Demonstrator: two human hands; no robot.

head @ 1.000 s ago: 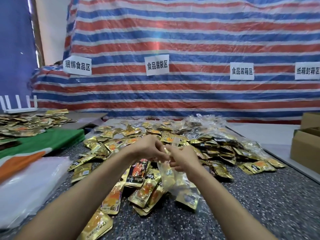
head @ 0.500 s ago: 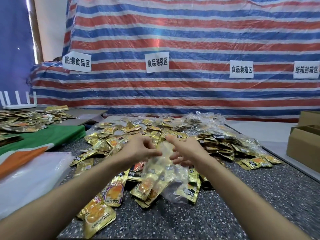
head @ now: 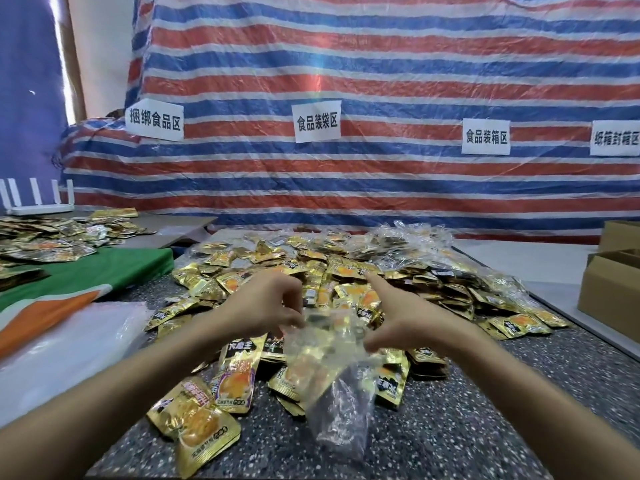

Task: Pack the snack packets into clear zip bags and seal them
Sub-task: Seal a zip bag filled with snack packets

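Lower left-centre: gold snack packet [head: 194,427] lying on speckled desk [head: 467,427]. Lower centre: clear zip bag [head: 332,382] holding packets, blurred. Just above, left hand [head: 263,306] curling fingers, pinching bag's upper left edge. Opposite, right hand [head: 405,320] touching bag's right edge, index finger sticking out straight; grip unclear. Behind, packet pile [head: 346,268] spreading mid-frame. Top: striped tarp [head: 381,64] hanging.

Bright, even light; blurred, warped edges.
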